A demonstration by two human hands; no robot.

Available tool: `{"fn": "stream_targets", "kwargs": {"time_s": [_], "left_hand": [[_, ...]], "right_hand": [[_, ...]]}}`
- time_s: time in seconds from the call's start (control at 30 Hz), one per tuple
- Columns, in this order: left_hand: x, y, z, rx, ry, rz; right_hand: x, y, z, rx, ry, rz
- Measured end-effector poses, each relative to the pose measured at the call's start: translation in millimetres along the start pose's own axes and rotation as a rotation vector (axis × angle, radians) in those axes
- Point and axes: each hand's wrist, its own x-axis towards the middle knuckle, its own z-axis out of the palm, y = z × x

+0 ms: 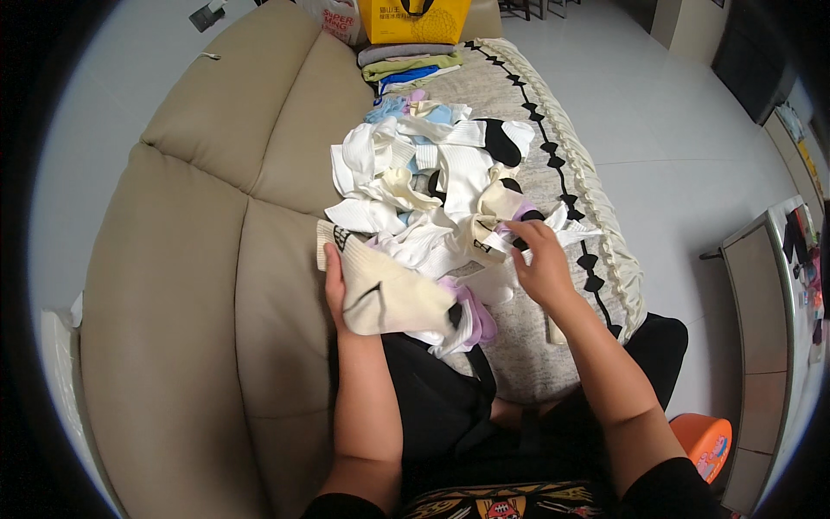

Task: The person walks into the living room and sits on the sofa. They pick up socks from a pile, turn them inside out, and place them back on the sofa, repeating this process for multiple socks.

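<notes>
A cream sock [395, 298] with a black line, a dark patch at its toe and a dark pattern on its cuff is held in my left hand [336, 289], thumb over the cuff. My right hand [541, 259] is at the right side of the sock pile, fingers spread beside a cream sock [483, 237] with a dark pattern; whether the fingertips touch it I cannot tell. White socks [463, 178], a black-soled sock [502, 143], light blue socks [386, 110] and lilac socks [478, 318] lie loosely mixed before me.
The pile lies on a grey sofa cover [532, 363] with a ruffled edge. Leather sofa backrests [279, 311] stand at left. Folded clothes [415, 65], a yellow bag [415, 19] and a white plastic bag [337, 19] are at the far end. An orange stool [703, 441] and a cabinet [755, 311] are at right.
</notes>
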Motion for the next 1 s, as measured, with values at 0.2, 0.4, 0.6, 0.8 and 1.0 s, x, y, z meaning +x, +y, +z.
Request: {"fn": "stream_targets", "kwargs": {"time_s": [0.2, 0.4, 0.6, 0.8, 1.0], "left_hand": [[11.1, -1.4, -6.4, 0.041, 0.294, 0.117], [8.9, -4.0, 4.7, 0.051, 0.213, 0.222], [4.8, -9.6, 24.5, 0.110, 0.108, 0.122], [-8.9, -14.4, 57.3, 0.103, -0.038, 0.065], [-26.2, -43.1, 110.0, 0.312, -0.144, -0.057]], "right_hand": [[15.6, -3.0, 45.9, -0.260, -0.294, 0.080], [53.4, -19.8, -15.7, 0.737, -0.273, 0.460], [67.1, -91.4, -101.3, 1.212, -0.506, 0.182], [57.0, -124.7, -103.0, 0.529, -0.250, -0.050], [41.8, -122.3, -85.8, 0.960, -0.362, 0.181]]}}
